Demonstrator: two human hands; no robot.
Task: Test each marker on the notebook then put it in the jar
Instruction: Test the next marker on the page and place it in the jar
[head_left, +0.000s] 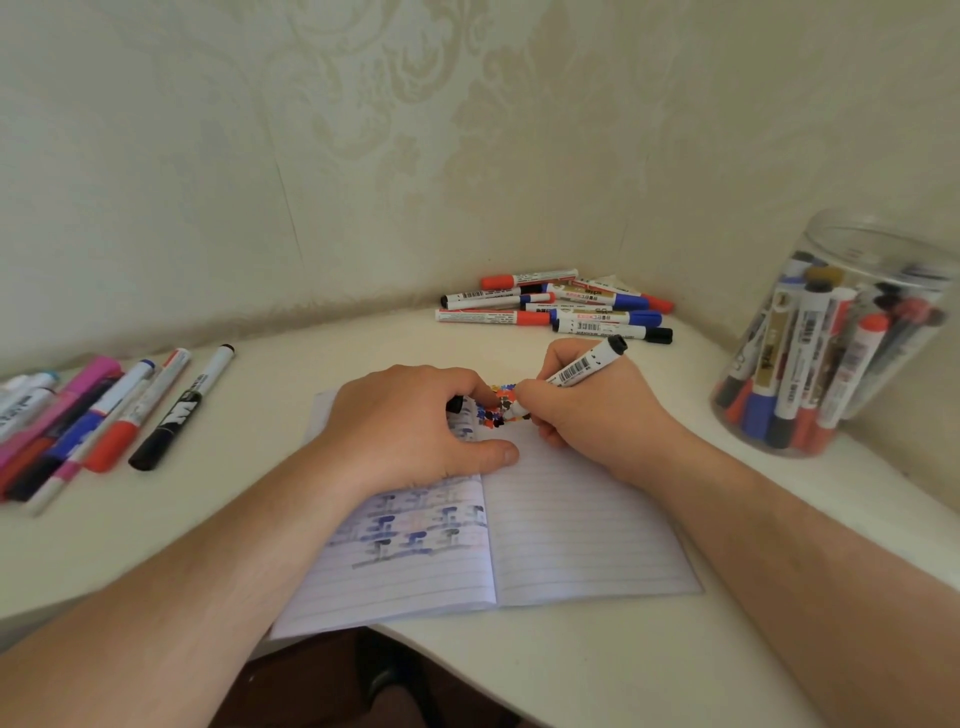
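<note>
The right grip (582, 415) is grasping a white marker (587, 368), tip down on the open notebook (571, 530). Just left of it, the left grip (415, 426) is pressing the page, pinching a black cap (454, 404). The jar (841, 332) is standing well right on the counter (649, 665).

Two bare forearms, no sleeves visible

Open lined notebook (571, 535) lying flat at the table's near edge, its left page covered with blue and grey test strokes, its upper middle with small multicoloured marks. White, black-ended marker (584, 370) tilted, tip on the page. Clear cylindrical jar (826, 332) upright at right, lidless, holding many markers. Loose markers (558, 306) lie beyond the notebook; more markers (98, 415) at left.
</note>
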